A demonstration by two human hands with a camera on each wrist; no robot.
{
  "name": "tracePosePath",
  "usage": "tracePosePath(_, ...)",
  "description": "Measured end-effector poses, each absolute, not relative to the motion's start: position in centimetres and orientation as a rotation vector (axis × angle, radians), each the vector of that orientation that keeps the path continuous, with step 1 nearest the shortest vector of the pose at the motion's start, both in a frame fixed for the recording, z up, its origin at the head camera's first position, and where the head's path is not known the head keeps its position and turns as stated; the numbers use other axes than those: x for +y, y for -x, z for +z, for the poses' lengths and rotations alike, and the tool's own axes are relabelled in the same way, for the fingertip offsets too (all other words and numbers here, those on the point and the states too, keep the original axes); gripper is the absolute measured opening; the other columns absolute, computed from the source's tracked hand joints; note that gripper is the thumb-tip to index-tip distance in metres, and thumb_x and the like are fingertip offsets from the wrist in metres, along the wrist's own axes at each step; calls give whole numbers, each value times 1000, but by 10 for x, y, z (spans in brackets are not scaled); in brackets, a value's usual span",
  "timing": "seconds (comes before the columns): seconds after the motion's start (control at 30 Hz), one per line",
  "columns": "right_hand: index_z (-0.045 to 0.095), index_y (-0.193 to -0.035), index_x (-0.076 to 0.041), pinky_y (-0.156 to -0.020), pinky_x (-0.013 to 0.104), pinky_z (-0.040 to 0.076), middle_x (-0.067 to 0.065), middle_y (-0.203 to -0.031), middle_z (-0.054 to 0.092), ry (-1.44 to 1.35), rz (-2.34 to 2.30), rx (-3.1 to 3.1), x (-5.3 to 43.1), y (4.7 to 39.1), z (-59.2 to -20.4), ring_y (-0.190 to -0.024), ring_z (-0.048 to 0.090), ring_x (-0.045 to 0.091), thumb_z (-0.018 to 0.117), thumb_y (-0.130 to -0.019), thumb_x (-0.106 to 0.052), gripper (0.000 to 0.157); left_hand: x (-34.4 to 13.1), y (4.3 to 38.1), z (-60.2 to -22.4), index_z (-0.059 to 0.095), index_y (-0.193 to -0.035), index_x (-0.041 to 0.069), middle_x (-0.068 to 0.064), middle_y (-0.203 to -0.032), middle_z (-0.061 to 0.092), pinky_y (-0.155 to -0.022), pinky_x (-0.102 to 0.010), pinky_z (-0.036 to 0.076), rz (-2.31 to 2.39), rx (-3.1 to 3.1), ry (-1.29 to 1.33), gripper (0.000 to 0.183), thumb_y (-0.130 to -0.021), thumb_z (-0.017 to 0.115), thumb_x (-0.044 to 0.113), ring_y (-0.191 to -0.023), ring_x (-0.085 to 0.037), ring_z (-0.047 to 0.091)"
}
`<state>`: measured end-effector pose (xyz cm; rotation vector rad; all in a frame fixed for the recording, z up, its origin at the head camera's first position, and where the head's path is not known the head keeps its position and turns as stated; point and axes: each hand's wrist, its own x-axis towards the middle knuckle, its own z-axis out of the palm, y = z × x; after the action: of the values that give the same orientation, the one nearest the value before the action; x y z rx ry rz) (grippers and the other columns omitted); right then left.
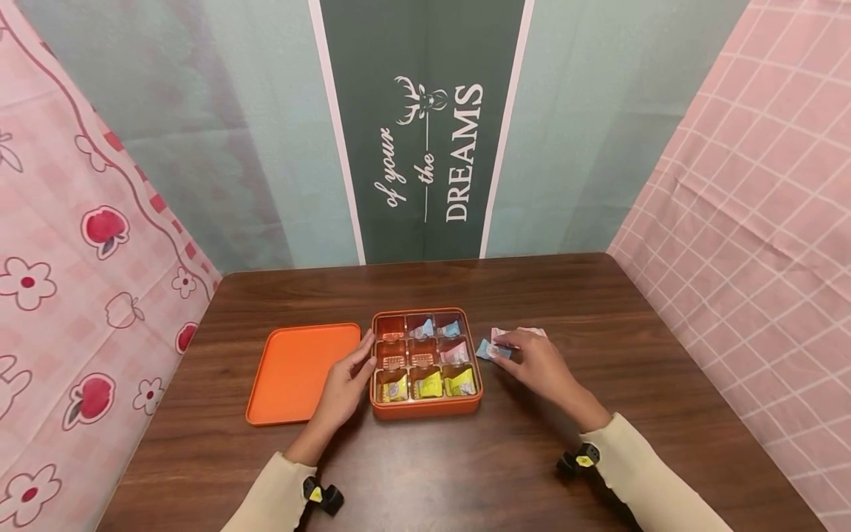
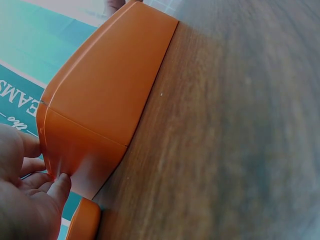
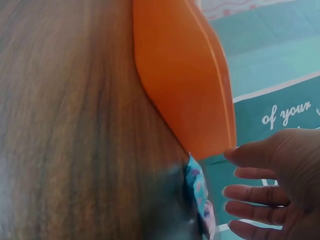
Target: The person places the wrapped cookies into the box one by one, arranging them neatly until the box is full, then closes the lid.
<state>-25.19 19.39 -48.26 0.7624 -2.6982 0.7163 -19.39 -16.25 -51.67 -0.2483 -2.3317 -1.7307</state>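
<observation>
An orange box [image 1: 425,408] with a divided tray stands on the table. Yellow-wrapped candies [image 1: 428,384] fill the front row. A pink-wrapped candy [image 1: 455,353] lies in the middle row's right compartment, with blue-wrapped candies [image 1: 422,329] in the back row's middle and right compartments. My left hand [image 1: 347,378] touches the box's left wall with extended fingers. Right of the box, my right hand [image 1: 541,366] hovers over a blue-wrapped candy [image 1: 490,350], thumb and fingers apart around it. Pink wrappers [image 1: 532,332] show behind that hand, partly hidden by it.
An orange lid [image 1: 302,373] lies flat left of the box, close to my left hand. The brown wooden table [image 1: 425,473] ends at a printed curtain [image 1: 425,244] at the back. Pink cloths hang at both sides.
</observation>
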Motion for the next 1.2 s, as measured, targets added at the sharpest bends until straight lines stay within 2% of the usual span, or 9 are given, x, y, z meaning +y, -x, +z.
tracePosePath(0.17, 78, -110, -4, -95, 54, 51, 10, -106, 76, -748, 691, -2722, 198, 255, -491, -98, 70, 25, 88, -79, -14, 34, -158, 186, -499, 46, -145, -8, -21, -155, 40, -115, -41, 30, -1735, -2353, 246, 45, -102, 56, -2, -145, -33, 36)
tracePosePath(0.37, 78, -106, -5, -76, 42, 56, 7, -107, 75, -778, 697, -2735, 198, 259, -501, -92, 67, 20, 87, -79, -14, 30, -157, 179, -482, 46, -144, -10, -22, -154, 41, -115, -42, 32, -1722, -2379, 254, 44, -103, 57, 1, -144, -35, 37)
tracePosePath(0.43, 78, -106, -6, -75, 40, 55, 7, -107, 75, -783, 677, -2751, 198, 261, -504, -91, 67, 18, 87, -79, -14, 29, -157, 178, -482, 47, -144, -10, -22, -154, 41, -114, -42, 32, -1719, -2381, 257, 44, -103, 57, 2, -144, -34, 37)
tracePosePath(0.73, 77, -111, -5, -91, 50, 56, 11, -112, 74, -778, 636, -2793, 195, 261, -502, -107, 69, 27, 84, -81, -8, 30, -157, 178, -485, 47, -144, -10, -20, -155, 41, -114, -44, 33, -1727, -2369, 251, 44, -102, 57, 0, -144, -33, 37)
tracePosePath(0.87, 77, -111, -4, -88, 49, 57, 12, -112, 74, -780, 628, -2797, 195, 261, -502, -104, 69, 26, 84, -81, -8, 31, -157, 178, -485, 47, -144, -10, -23, -154, 41, -114, -43, 34, -1722, -2372, 262, 45, -103, 57, 4, -144, -33, 37)
tracePosePath(1.07, 77, -108, -4, -72, 38, 54, 10, -107, 75, -785, 685, -2746, 197, 264, -505, -87, 63, 19, 84, -79, -4, 30, -157, 179, -484, 46, -144, -10, -23, -154, 40, -114, -44, 33, -1712, -2371, 280, 45, -103, 57, 5, -144, -34, 37)
tracePosePath(1.2, 78, -107, -6, -66, 33, 50, 8, -104, 75, -806, 711, -2704, 198, 266, -503, -81, 58, 16, 83, -78, -3, 29, -157, 179, -483, 46, -144, -10, -23, -154, 40, -115, -43, 33, -1711, -2379, 279, 45, -103, 57, 3, -144, -34, 36)
